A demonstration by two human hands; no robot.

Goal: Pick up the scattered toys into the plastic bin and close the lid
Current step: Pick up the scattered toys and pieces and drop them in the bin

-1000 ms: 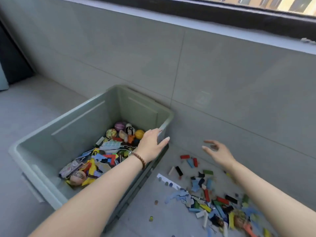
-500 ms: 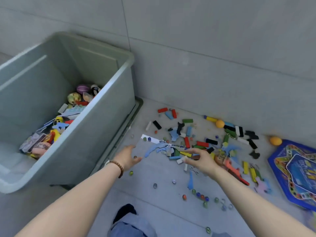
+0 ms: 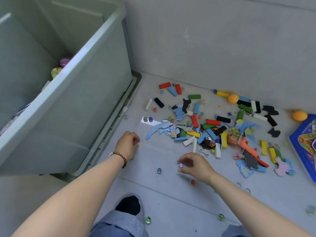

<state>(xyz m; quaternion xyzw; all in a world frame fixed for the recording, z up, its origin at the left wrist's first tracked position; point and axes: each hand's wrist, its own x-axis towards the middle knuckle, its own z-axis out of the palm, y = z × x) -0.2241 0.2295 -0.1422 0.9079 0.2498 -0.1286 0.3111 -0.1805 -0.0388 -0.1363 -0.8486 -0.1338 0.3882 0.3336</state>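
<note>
Toys (image 3: 213, 122) lie mostly where they lay a second ago: a heap of coloured blocks, foam puzzle bits and a small doll spread over the floor at the centre right of my head view, with loose marbles (image 3: 159, 170) trailing toward the bottom edge. What has changed is my hands. A second ago both hovered open at the rim of the plastic bin (image 3: 95, 93). Half a second ago they were dropping toward the floor with fingers spread, and now both are down at it and closed on small pieces. My left grip (image 3: 127, 146), centre frame near the bin's foot, has its fingers curled round what looks like a small orange bead (image 3: 135, 142). My right grip (image 3: 193, 165), lower centre, pinches a white die (image 3: 181, 165) between thumb and fingertips. The bin has slid to the upper left of the frame as my head turned. It is open-topped with a couple of balls showing inside, and it seems to stand on its own lid (image 3: 136, 82). I read this as a fresh gathering round begun: two tiny pieces are in hand, while the bulk of the pile and the blue game board (image 3: 303, 144) at the right edge have yet to go in, so closing the lid is far off.
</note>
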